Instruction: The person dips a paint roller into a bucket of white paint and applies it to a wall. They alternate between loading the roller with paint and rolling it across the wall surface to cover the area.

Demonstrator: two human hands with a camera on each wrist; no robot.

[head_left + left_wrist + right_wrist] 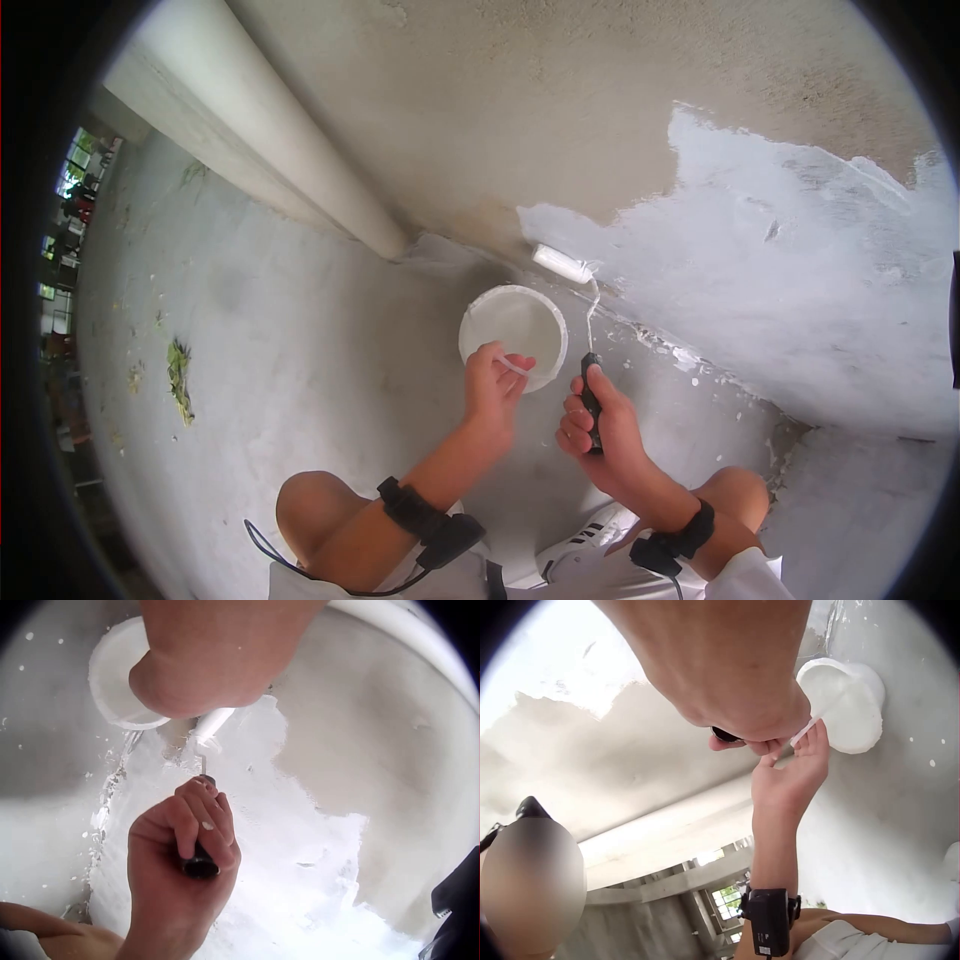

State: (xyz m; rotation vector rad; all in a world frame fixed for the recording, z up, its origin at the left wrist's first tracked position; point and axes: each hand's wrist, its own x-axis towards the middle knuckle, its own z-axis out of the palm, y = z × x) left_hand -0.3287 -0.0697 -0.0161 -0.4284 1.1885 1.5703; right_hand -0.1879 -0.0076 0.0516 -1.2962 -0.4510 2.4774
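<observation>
My left hand (490, 392) is at the near side of a white bucket (470, 318), its fingers hooked round the thin white bucket handle (810, 729). White paint shows inside the bucket. To its right, my right hand (612, 425) grips the black handle of a paint roller (591, 375), thumb along the top. The white roller sleeve (562, 264) lies at the lower edge of the painted wall area, just beyond the bucket. In the left wrist view the right fist (187, 825) wraps the roller handle, and my left wrist hides part of the bucket.
The wall (790, 270) is coated white at right; bare beige plaster (540, 110) remains visible above. A pale round column (260, 120) stands at left. Paint drips dot the grey floor (330, 340) along the wall's foot. Green leaves (179, 380) lie at left. A shoe (590, 540) is below.
</observation>
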